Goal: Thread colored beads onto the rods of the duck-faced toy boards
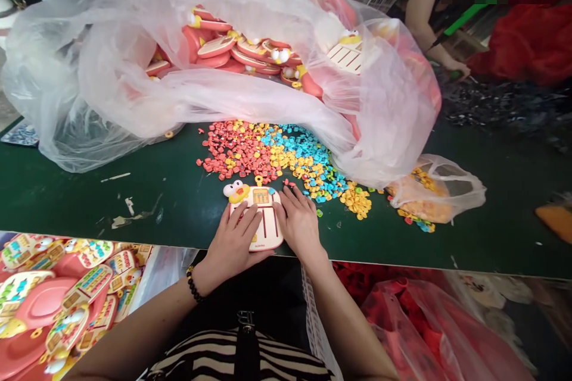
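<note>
Toy board (267,234), moulded plastic, cream face, pink rim, rounded corners. Lies flat at the front edge of the green workbench (89,202). Long dark-red slots run down the face, with a small window of coloured pegs near the top. Glossy duck head (236,191) on the upper-left corner: white eyes, yellow bill. Small yellow loop (258,180) on the top edge.

Both hands open, fingers spread, palms down. Left hand (235,244) on the board's lower left, black beaded bracelet (193,283) on the wrist. Right hand (298,225) on the board's right side. No closed grip on either.

Behind the board on the workbench: heap of small matte plastic pegs (272,158), red, yellow, blue. Beyond it, a crinkly clear plastic bag (89,71) full of similar pink boards (223,47). Right end: small clear bag (435,190) of orange and yellow pieces.

Below the front edge, left: pile of finished-looking boards (58,303). Across the workbench, upper right: a co-worker's hand (458,68), separate, on dark loose material.
</note>
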### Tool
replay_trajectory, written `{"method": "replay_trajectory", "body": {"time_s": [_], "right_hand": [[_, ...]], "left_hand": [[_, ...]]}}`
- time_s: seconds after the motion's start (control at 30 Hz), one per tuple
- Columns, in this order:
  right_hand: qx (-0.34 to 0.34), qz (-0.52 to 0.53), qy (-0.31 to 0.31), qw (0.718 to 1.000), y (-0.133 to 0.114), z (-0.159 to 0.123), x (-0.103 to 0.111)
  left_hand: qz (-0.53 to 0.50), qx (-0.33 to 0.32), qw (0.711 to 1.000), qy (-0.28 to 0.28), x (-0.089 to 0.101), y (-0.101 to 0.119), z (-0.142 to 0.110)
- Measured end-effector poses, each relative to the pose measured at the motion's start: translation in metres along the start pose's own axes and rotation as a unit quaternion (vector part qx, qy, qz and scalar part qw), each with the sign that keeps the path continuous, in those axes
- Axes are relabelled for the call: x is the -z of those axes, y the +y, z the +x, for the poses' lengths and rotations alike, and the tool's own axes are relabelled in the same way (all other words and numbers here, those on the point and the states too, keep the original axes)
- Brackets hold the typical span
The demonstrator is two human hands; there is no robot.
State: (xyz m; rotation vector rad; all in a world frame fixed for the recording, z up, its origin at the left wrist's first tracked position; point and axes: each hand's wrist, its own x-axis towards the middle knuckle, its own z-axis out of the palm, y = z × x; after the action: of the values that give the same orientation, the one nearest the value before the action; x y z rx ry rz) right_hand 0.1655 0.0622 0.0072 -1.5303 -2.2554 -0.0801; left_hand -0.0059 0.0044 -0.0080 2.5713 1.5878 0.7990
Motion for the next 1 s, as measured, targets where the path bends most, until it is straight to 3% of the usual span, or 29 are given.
{"method": "replay_trajectory", "body": {"time_s": [0.17,0.3,0.53,0.6,0.67,0.73,0.83,1.0], "right_hand": [[-0.011,0.029,0.031,0.999,0.000,0.009,0.002],[0.040,0.051,0.011,0.998,-0.009,0.013,0.004],[0.064,0.088,0.019,0.994,-0.033,-0.023,0.006],[0.068,0.124,0.023,0.990,-0.024,-0.022,0.009],[0.028,0.121,0.055,0.991,-0.003,-0.014,0.011],[-0.030,0.058,0.094,0.993,0.022,-0.002,0.012],[-0.035,-0.016,0.074,0.997,0.046,0.011,0.009],[-0.028,0.066,0.096,0.993,0.028,0.017,0.005]], "left_hand": [[0.013,-0.011,1.000,0.005,0.001,0.000,0.000],[0.016,-0.006,1.000,0.005,0.001,0.001,0.000],[0.019,0.003,1.000,0.011,-0.001,0.001,0.000],[0.016,-0.001,1.000,0.014,-0.001,0.000,-0.001],[0.008,-0.001,1.000,0.016,0.001,0.000,0.000],[-0.003,0.007,1.000,0.008,0.003,0.001,0.003],[-0.003,0.041,0.999,-0.022,0.008,0.007,0.010],[-0.002,0.032,0.999,-0.037,0.009,0.012,0.019]]}}
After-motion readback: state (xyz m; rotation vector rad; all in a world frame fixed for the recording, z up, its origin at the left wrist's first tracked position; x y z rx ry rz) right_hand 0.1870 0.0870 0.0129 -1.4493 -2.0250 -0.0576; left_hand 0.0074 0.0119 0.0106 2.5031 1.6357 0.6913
